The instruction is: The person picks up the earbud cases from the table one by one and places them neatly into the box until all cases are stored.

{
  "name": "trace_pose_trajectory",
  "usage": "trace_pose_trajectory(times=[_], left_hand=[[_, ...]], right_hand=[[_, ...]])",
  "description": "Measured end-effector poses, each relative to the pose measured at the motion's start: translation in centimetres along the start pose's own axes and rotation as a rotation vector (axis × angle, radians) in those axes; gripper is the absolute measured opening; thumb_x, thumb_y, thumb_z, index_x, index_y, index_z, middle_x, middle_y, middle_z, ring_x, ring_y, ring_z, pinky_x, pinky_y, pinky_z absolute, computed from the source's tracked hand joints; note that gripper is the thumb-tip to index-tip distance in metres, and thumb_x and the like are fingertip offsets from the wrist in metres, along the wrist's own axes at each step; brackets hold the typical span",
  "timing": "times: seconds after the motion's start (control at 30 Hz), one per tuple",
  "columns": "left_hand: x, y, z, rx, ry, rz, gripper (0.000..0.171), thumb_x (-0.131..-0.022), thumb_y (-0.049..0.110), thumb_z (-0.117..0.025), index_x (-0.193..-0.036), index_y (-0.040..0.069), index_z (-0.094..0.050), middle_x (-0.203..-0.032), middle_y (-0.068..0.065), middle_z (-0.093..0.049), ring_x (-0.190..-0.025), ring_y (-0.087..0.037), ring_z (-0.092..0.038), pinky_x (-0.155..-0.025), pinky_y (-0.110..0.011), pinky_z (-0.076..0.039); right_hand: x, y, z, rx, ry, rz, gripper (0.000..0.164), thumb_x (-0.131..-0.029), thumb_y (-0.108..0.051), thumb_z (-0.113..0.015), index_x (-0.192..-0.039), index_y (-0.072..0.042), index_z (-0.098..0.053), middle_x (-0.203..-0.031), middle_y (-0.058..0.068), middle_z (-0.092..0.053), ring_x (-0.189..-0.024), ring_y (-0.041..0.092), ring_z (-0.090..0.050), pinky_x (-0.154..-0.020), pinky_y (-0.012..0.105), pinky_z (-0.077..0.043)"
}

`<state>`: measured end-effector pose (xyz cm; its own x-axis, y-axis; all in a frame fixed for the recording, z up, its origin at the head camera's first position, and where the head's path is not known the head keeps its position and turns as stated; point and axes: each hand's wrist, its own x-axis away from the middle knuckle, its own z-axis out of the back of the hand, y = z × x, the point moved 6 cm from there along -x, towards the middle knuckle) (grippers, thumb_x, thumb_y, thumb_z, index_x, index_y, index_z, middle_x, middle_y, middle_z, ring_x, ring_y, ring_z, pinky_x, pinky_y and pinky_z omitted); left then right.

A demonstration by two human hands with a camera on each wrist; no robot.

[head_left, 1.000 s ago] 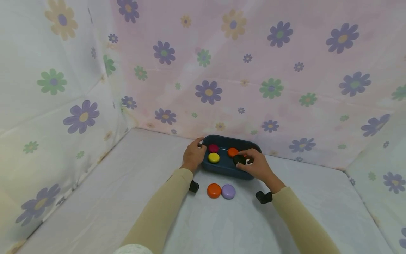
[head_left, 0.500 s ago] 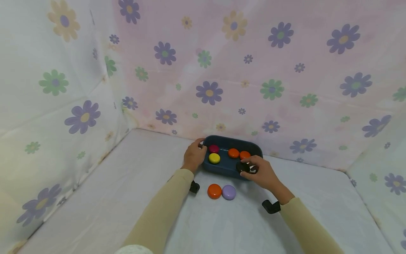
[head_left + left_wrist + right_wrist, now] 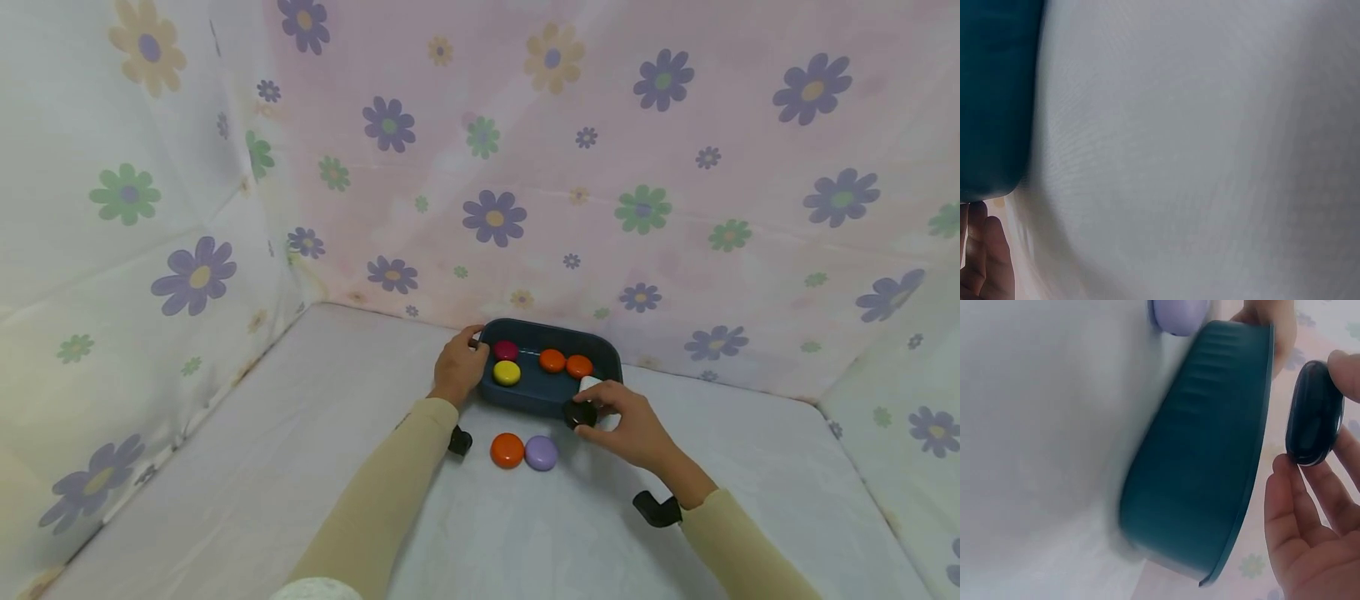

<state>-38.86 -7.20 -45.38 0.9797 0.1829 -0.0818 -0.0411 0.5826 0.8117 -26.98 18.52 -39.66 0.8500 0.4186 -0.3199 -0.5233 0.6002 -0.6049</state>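
In the head view my left hand (image 3: 459, 367) grips the left end of a dark teal plastic bin (image 3: 531, 403). Its fingers lie against the bin's outer wall (image 3: 994, 94) in the left wrist view. My right hand (image 3: 632, 421) pinches a glossy black disc (image 3: 579, 414) between thumb and fingertips, over the bin's front right rim. The right wrist view shows that black disc (image 3: 1315, 412) edge-on, above the rim. Inside the bin lie a crimson disc (image 3: 506, 351), a yellow disc (image 3: 506, 373) and two orange discs (image 3: 552, 361). A white piece (image 3: 588, 383) is partly hidden by the right hand.
An orange disc (image 3: 507, 451) and a lilac disc (image 3: 541, 452) lie side by side on the white-covered table (image 3: 517, 533), in front of the bin. A flowered cloth wall (image 3: 555, 167) stands close behind the bin. Black camera mounts (image 3: 657, 509) stick out near the wrists.
My right hand has drawn the black disc from inside the bin toward the front right rim, uncovering the second orange disc and the white piece. The left hand stays at the bin's left end.
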Motion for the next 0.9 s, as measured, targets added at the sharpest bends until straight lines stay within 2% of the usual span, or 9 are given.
trace_pose_trajectory(times=[0.13, 0.37, 0.57, 0.9], left_hand=[[0.0, 0.0, 0.0, -0.005, -0.001, 0.007, 0.044, -0.092, 0.030, -0.051, -0.136, 0.027, -0.054, -0.114, -0.003, -0.066, -0.095, -0.025, -0.058, -0.088, -0.040, -0.047], [0.1, 0.0, 0.0, -0.009, -0.005, 0.013, 0.044, -0.092, 0.030, -0.052, -0.136, 0.028, -0.054, -0.114, -0.003, -0.066, -0.096, -0.024, -0.058, -0.088, -0.040, -0.047], [0.1, 0.2, 0.1, -0.014, 0.000, 0.006, 0.044, -0.092, 0.030, -0.051, -0.135, 0.027, -0.054, -0.113, -0.003, -0.066, -0.094, -0.024, -0.058, -0.087, -0.040, -0.048], [0.2, 0.3, 0.0, -0.023, -0.004, 0.025, 0.044, -0.092, 0.030, -0.051, -0.136, 0.028, -0.053, -0.115, -0.003, -0.065, -0.097, -0.025, -0.058, -0.090, -0.041, -0.047]], right_hand=[[0.6, -0.2, -0.1, 0.020, -0.037, 0.031, 0.038, -0.075, -0.017, -0.081, -0.110, -0.020, -0.067, -0.107, -0.003, -0.063, -0.085, 0.008, -0.056, -0.075, 0.035, -0.056], [1.3, -0.1, -0.7, 0.046, -0.120, 0.045, 0.034, -0.076, -0.021, -0.081, -0.108, -0.022, -0.067, -0.106, -0.006, -0.063, -0.091, 0.009, -0.058, -0.076, 0.029, -0.054], [1.7, 0.4, -1.2, 0.081, -0.189, 0.052, 0.032, -0.078, -0.021, -0.079, -0.107, -0.019, -0.066, -0.106, -0.005, -0.064, -0.091, 0.010, -0.058, -0.076, 0.029, -0.055], [2.0, 1.5, -2.6, 0.107, -0.283, 0.009, 0.032, -0.078, -0.024, -0.079, -0.107, -0.019, -0.067, -0.105, -0.007, -0.062, -0.092, 0.011, -0.058, -0.077, 0.028, -0.054]])
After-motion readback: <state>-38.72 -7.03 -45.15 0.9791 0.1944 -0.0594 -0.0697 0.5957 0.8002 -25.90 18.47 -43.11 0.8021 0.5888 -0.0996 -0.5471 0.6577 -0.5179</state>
